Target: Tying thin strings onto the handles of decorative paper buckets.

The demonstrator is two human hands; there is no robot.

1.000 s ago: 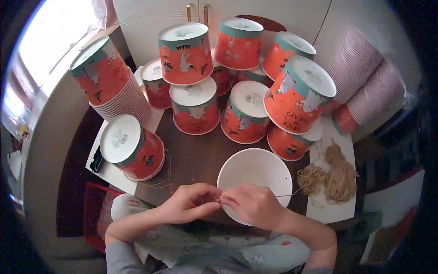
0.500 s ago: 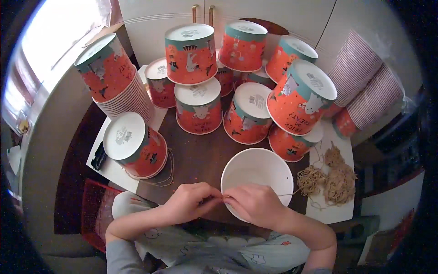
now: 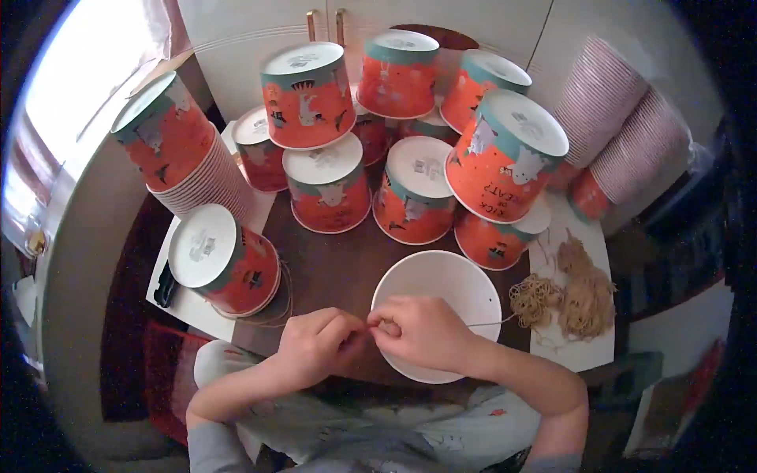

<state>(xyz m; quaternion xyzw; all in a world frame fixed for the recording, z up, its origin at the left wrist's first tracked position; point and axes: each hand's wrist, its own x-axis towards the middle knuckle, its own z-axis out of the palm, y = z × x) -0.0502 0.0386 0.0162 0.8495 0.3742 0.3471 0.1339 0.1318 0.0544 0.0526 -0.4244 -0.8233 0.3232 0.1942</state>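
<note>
White bucket interior [image 3: 438, 280], tan twine [image 3: 536, 301], orange buckets [image 3: 310, 110] with teal bands [image 3: 398, 58], brown table [image 3: 323, 272]

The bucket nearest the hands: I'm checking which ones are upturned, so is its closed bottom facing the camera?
No, the bucket shows its open mouth and white inside.

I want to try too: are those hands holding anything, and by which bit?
The right hand seems to hold thin tan twine, the exact part hidden in its grip; whether the left hand holds any cannot be told.
</note>
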